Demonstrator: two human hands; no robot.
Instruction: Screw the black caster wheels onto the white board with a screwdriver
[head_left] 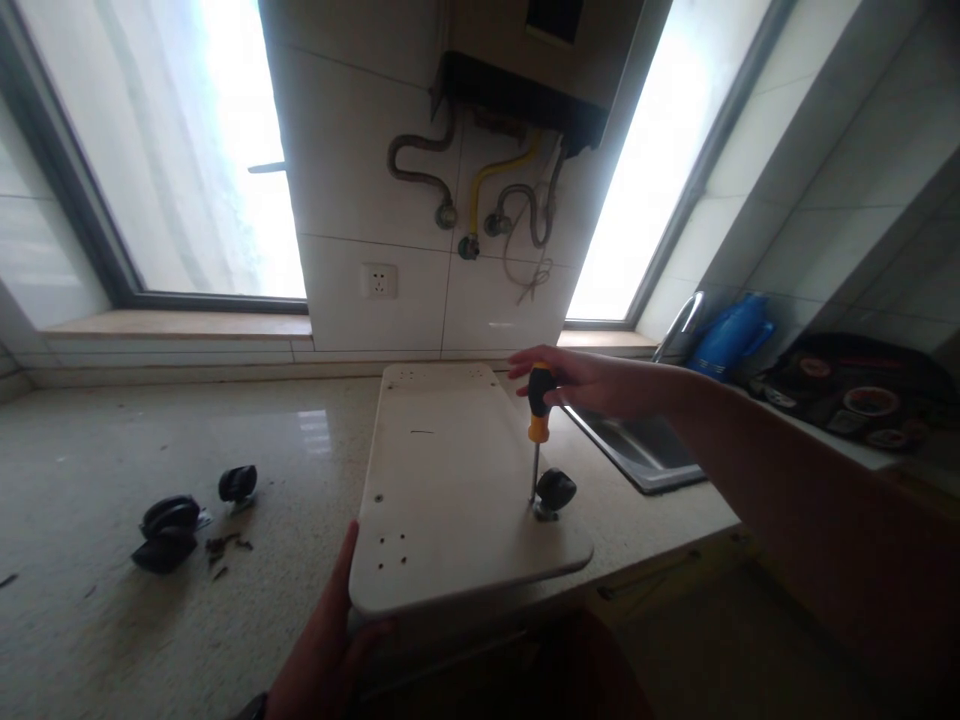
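A white board [442, 450] with rounded corners lies on the counter, small screw holes near its corners. My left hand [334, 620] grips the near left corner of this board, thumb along the side and fingers partly hidden below. In my right hand [559, 380] is a screwdriver [538, 405] with a black and yellow handle, held upright. Its tip meets the board at the metal plate of a black caster wheel [556, 490] near the right edge. Whether the tip sits in a screw cannot be made out.
More black caster wheels [169, 530] and a single one [238, 484] lie on the counter at left, beside loose screws [221, 548]. A steel sink [645, 450] is right of the board. Beyond are a blue jug [727, 335] and a dark bag [862, 390].
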